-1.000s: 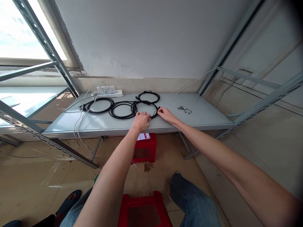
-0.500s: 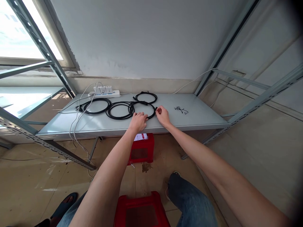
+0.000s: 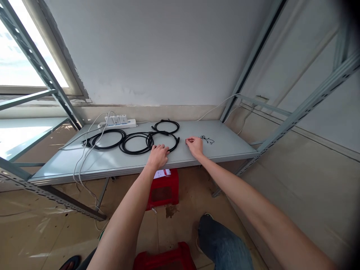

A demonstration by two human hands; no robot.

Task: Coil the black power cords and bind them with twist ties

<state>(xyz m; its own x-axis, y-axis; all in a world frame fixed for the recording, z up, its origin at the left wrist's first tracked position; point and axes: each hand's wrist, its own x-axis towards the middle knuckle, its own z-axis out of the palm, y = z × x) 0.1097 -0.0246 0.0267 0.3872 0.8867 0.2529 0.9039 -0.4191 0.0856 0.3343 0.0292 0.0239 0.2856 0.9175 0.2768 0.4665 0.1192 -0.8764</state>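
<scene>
- Here, in the head view, the person's left hand (image 3: 158, 156) lies on the near rim of a black round coil of rubber-sheathed cable (image 3: 172, 139), which sits near the front edge of the grey sheet-metal shelf (image 3: 230, 148).
- Its fingers are bent down over the cable. Whether they clasp it or only press on it, I cannot tell.
- The right hand (image 3: 194, 145) rests on the shelf just to the right of that coil and apart from it. Its fingertips are drawn together in a pinch, and anything between them is too small to make out.
- Just beyond the right hand lies a small tangle of thin black wire ties (image 3: 207, 140).
- Left of the held coil are two more black cable coils: a middle coil (image 3: 135, 142) that touches it, and a far-left coil (image 3: 108, 138). A smaller black coil (image 3: 165, 126) lies behind, towards the wall.
- At the back left, a white plastic power strip (image 3: 118, 122) sends white cords (image 3: 84, 157) trailing over the shelf edge to the floor.
- Below the shelf stands a red plastic stool (image 3: 163, 187).
- Risk, as I judge it: the coil is springy, so if the left hand's pressure eases it could open out and catch on the touching middle coil.
- Being so close to the front edge, a slack loop could also slide off the shelf.
</scene>
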